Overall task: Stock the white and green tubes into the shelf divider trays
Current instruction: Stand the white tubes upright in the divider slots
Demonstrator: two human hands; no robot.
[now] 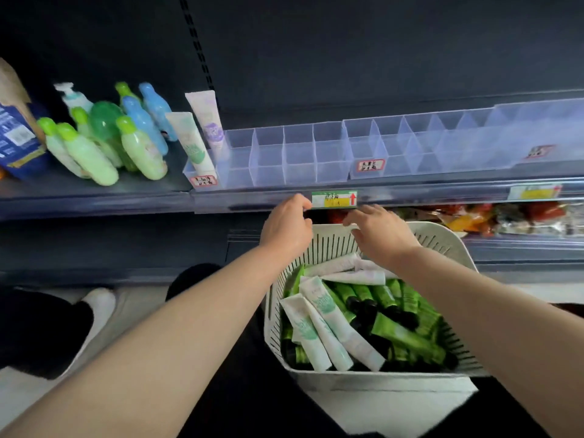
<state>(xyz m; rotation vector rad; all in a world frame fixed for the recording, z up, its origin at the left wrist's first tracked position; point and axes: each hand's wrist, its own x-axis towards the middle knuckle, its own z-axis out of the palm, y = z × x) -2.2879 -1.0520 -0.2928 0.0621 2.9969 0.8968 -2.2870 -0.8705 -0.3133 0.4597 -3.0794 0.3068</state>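
Progress: early. The shelf divider trays (300,153) are sitting almost bare, with only two tubes standing in them, both at the far-left end.
Stocked: one white-and-green tube (193,143) is leaning in the front-left cell. One white-and-purple tube (207,121) is leaning just behind it.
Left to do: nearly the whole load is lying in the white slotted basket (442,235), low in front of the person and under the shelf lip.
White tubes (328,330): about six are showing, three at front-left and roughly three at the far end. More may be hiding underneath.
Green tubes (407,339): black-capped and piling over each other, too overlapped to count. I'm judging ten or more.
Trays: three clear ones are running in a row, judging by the three red-bordered tags (370,165).
Left hand (286,224): fingers (305,213) are curling at the basket's far rim, just under the price label (334,199). I cannot tell whether they are pinching anything.
Right hand (380,235): fingers (352,221) are reaching onto the same rim. I cannot tell the grip, and no tube is showing in it.
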